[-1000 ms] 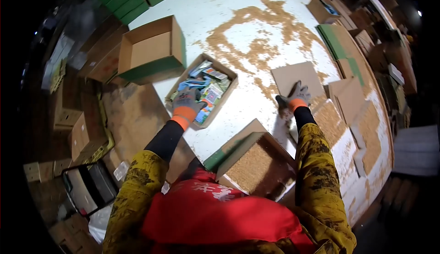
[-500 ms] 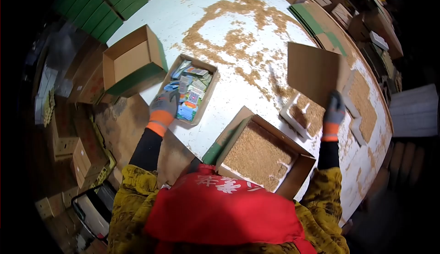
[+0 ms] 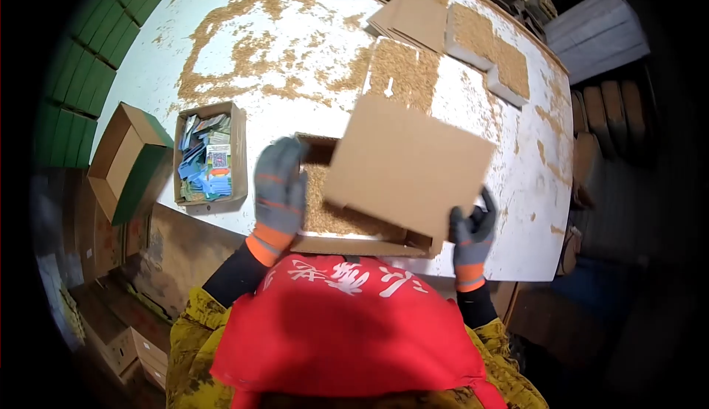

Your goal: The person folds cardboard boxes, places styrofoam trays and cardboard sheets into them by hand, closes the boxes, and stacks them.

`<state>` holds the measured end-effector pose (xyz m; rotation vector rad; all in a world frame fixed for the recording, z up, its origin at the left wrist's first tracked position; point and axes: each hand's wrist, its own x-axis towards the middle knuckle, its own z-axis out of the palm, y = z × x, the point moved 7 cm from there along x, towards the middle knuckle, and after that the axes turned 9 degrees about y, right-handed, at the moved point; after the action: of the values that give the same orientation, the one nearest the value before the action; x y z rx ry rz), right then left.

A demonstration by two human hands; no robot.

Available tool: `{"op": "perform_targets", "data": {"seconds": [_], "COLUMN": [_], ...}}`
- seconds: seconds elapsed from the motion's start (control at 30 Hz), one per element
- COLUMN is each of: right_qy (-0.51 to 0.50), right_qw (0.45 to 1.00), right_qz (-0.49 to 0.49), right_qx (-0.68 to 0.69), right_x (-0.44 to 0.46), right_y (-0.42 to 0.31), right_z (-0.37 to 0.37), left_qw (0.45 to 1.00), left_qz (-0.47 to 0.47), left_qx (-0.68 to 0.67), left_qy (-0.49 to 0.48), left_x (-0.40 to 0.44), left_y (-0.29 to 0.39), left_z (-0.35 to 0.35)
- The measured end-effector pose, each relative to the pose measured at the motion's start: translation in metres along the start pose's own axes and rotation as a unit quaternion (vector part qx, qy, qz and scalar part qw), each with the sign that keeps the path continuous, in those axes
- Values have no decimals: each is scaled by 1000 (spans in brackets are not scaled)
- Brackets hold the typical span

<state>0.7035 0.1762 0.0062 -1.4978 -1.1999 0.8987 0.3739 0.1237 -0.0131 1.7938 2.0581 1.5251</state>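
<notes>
My right hand point(image 3: 474, 224), in a grey and orange glove, is closed on the lower right corner of a plain brown cardboard sheet point(image 3: 413, 162). The sheet slants over an open cardboard box point(image 3: 354, 246), covering much of its right part. Sawdust-like filling point(image 3: 317, 195) shows inside the box, with a white strip along the near side. At the box's left wall is my left hand point(image 3: 281, 187), its fingers closed over that side and slightly blurred. To its left stands a small carton point(image 3: 239, 154) full of loose printed cards and packets point(image 3: 210, 162).
An open green-sided box point(image 3: 140, 165) is tilted at the table's left edge. Green boxes point(image 3: 96, 47) are stacked beyond. White foam blocks point(image 3: 509, 84) topped with sawdust, more cardboard sheets point(image 3: 417, 21) and scattered sawdust point(image 3: 258, 55) lie on the white table point(image 3: 509, 180).
My left hand has left the card carton for the filled box. My right hand has brought the cardboard sheet over that box. The box sits straighter before me, and the view has turned right.
</notes>
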Motion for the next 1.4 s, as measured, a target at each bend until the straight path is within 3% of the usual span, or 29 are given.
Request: {"op": "perform_targets", "data": {"seconds": [0.03, 0.07, 0.1, 0.13, 0.17, 0.2, 0.3, 0.4, 0.43, 0.5, 0.57, 0.63, 0.67, 0.73, 0.77, 0.8, 0.83, 0.87, 0.93, 1.0, 1.07, 1.1, 1.13, 1.2, 1.27, 1.3, 1.33, 1.37, 1.4], "right_qy": [-58, -129, -134, -135, -158, -169, -215, -353, -374, -413, -463, -463, -359, -209, -127, -111, -177, -228, -246, -179, -178, -196, -213, -220, -206, -201, -199, -226, -248], "right_qw": [997, 966, 934, 880, 875, 862, 838, 799, 773, 714, 754, 818, 880, 971, 991, 984, 961, 949, 963, 963, 982, 978, 974, 971, 953, 968, 974, 956, 943], "right_qz": [50, -37, -170, -298, -219, -227, -241, -351, -350, -345, -286, -236, -252, -115, -23, 39, 142, 186, 72, -22, 38, 44, 47, 94, 193, 149, 99, 173, 208], "right_qx": [-18, -222, -286, -344, -403, -421, -440, -337, -375, -448, -369, -248, -181, -25, 44, 134, 155, 109, -80, -199, -51, -51, -53, 0, 108, 29, -43, 65, 80], "right_x": [-13, -20, -21, -25, -22, -21, -19, -45, -47, -47, -31, -16, -1, 40, 58, 64, 58, 52, 27, 13, 12, 10, 13, 17, 7, 9, 13, 9, 7], "right_y": [11, 23, 12, 0, -3, -9, -26, -26, -7, 36, 41, 16, -13, -1, 7, 18, 52, 85, 134, 122, 146, 157, 160, 157, 137, 129, 123, 128, 144], "right_z": [7, 15, 22, 31, 34, 39, 69, 125, 137, 154, 155, 136, 114, 60, 38, 29, 34, 45, 63, 78, 82, 80, 79, 78, 75, 66, 60, 63, 63], "left_qw": [999, 997, 978, 975, 982, 987, 970, 960, 959, 976, 973, 867, 782, 913, 870, 816, 815, 830, 854, 845, 839, 849, 879, 883, 889, 884, 818, 843, 865], "left_qz": [-36, -70, -143, -192, -169, -145, -222, -250, -251, -166, -131, -307, -383, -176, -272, -365, -352, -350, -348, -370, -382, -392, -369, -335, -350, -352, -448, -425, -405], "left_qx": [-16, -30, -148, -108, -79, -50, -75, -58, -49, -79, -135, -369, -475, -301, -335, -364, -347, -299, -199, -232, -264, -91, 36, 53, -120, -203, -313, -273, -229], "left_qy": [10, 24, 27, -34, -42, -50, -71, -110, -124, -117, -134, -138, -128, -213, -238, -261, -302, -316, -331, -308, -284, -344, -301, -325, -268, -232, -179, -186, -189], "left_x": [-7, -10, -17, -23, -27, -30, -34, -37, -37, -49, -33, -24, -26, -54, -90, -115, -91, -92, -98, -84, -94, -103, -113, -97, -103, -108, -97, -90, -86], "left_y": [-13, -22, -31, -40, -39, -38, -64, -72, -73, -94, -74, -58, -55, -83, -119, -138, -102, -109, -127, -102, -112, -127, -128, -106, -100, -98, -59, -51, -48], "left_z": [-2, -2, 7, 20, 25, 31, 42, 41, 41, 46, 36, 26, 28, 26, 53, 69, 57, 63, 76, 70, 80, 96, 107, 110, 114, 109, 92, 86, 77]}}
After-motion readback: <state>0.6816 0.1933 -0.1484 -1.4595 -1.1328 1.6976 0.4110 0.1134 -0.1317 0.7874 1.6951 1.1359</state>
